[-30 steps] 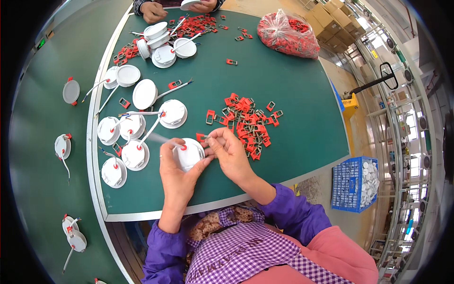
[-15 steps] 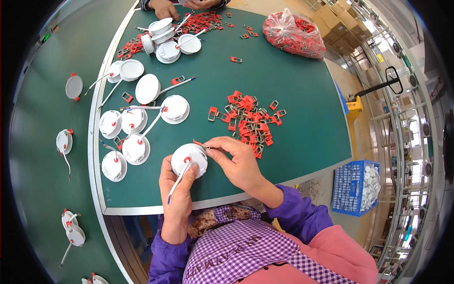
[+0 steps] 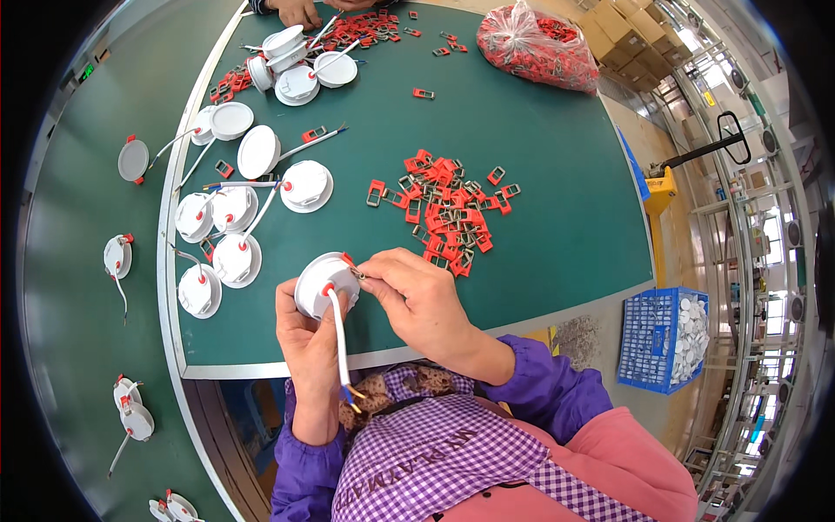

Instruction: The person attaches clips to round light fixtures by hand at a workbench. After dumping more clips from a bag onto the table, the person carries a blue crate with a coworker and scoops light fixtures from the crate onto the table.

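In my left hand is a round white downlight, tilted with its back facing me. A white cable comes out of a red grommet on it and hangs toward my apron, its bare wire ends apart. My right hand pinches a small red spring clip against the light's far right side. Whether the clip is seated there cannot be made out. Beyond my right hand lies a loose pile of red clips with metal loops. More white downlights with cables lie to the left.
A clear bag of red clips sits at the table's far right. Another person's hand is at the far edge, by stacked lights. A second green surface on the left bears several lights. A blue crate stands on the floor.
The downlight in my left hand has turned and tilted, and its cable now swings farther down to the right. Both hands have shifted slightly left, with the clip closer against the light.
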Available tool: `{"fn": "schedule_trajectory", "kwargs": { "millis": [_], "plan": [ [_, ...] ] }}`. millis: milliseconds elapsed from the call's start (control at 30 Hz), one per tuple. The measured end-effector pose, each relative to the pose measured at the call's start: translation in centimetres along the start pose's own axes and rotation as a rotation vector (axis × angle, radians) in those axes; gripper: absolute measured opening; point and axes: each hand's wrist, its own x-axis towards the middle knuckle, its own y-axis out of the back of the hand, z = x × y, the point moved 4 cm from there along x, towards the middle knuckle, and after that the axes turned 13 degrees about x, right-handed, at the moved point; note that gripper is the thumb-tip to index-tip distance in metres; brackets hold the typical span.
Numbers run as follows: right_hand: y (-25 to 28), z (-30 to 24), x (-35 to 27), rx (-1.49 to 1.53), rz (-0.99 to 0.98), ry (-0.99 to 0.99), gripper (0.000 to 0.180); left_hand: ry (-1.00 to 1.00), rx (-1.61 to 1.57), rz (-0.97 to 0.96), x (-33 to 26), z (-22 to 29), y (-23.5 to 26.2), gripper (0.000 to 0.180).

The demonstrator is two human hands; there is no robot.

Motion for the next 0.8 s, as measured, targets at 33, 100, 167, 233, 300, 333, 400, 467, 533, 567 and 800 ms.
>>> {"fn": "schedule_trajectory", "kwargs": {
  "millis": [33,100,167,233,300,333,400,467,533,567,800],
  "plan": [
    [0.0,-0.2,-0.1,-0.011,0.007,0.013,0.015,-0.015,0.004,-0.012,0.0,0.0,0.0,0.027],
    [0.0,-0.3,-0.4,-0.023,0.013,0.027,0.016,-0.03,0.007,-0.024,-0.1,-0.2,0.4,0.027],
    [-0.1,-0.5,-0.7,-0.055,0.019,0.059,0.018,-0.057,0.019,-0.062,-0.2,-0.3,0.7,0.028],
    [-0.2,-0.7,-0.9,-0.054,0.023,0.065,0.018,-0.055,0.027,-0.07,-0.5,-0.2,0.9,0.027],
    [-0.3,-0.9,-1.1,-0.055,0.027,0.073,0.018,-0.054,0.033,-0.078,-0.8,0.0,0.8,0.027],
    [-0.4,-0.8,-1.2,-0.023,0.035,0.063,0.019,-0.057,0.023,-0.073,-0.9,0.2,0.7,0.027],
    [-0.5,-0.9,-1.3,0.008,0.041,0.054,0.019,-0.061,0.012,-0.066,-1.1,0.2,0.8,0.027],
    [-0.6,-1.3,-1.3,-0.025,0.01,0.077,0.022,-0.076,-0.023,-0.058,-1.2,0.1,1.0,0.027],
    [-0.2,-0.9,-1.0,0.054,0.014,-0.038,0.026,-0.06,-0.034,-0.061,-1.4,0.7,0.9,0.026],
    [0.0,-0.5,-0.9,0.135,0.02,-0.155,0.03,-0.044,-0.042,-0.065,-1.4,0.8,0.8,0.026],
    [0.1,-0.5,-0.4,0.279,-0.001,-0.21,0.047,-0.014,-0.033,-0.063,-1.3,0.6,1.7,0.028]
  ]
}}
